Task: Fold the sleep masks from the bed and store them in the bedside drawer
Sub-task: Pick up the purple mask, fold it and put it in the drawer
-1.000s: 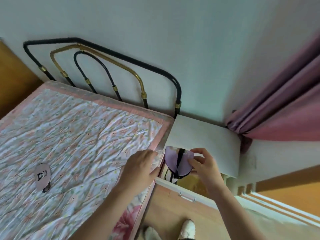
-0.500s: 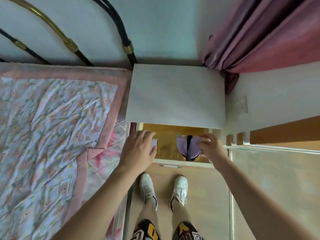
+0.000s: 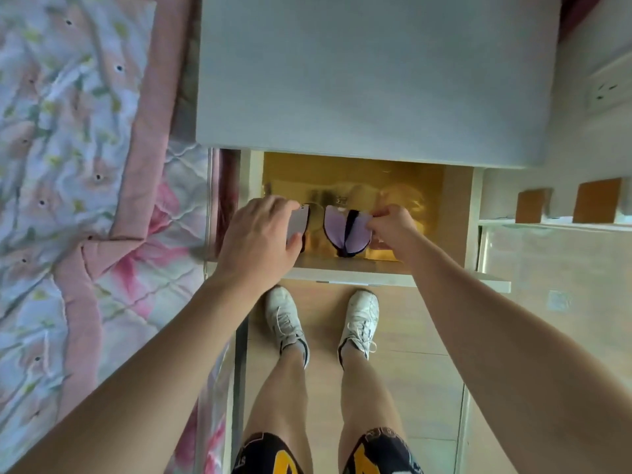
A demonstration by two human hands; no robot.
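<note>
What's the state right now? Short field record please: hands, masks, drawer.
left hand: over drawer's left end, holding a grey mask
right hand: pinching the lilac mask at its right edge
lilac mask: folded, black strap across it, inside the drawer
drawer: open, gold liner
nightstand top: white

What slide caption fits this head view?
Both hands lower folded sleep masks, lilac one right, grey one left, into open bedside drawer.

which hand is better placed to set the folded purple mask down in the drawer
Right. The right hand already pinches the folded purple mask over the open drawer; the left hand holds another grey mask at the drawer's left side.
</note>
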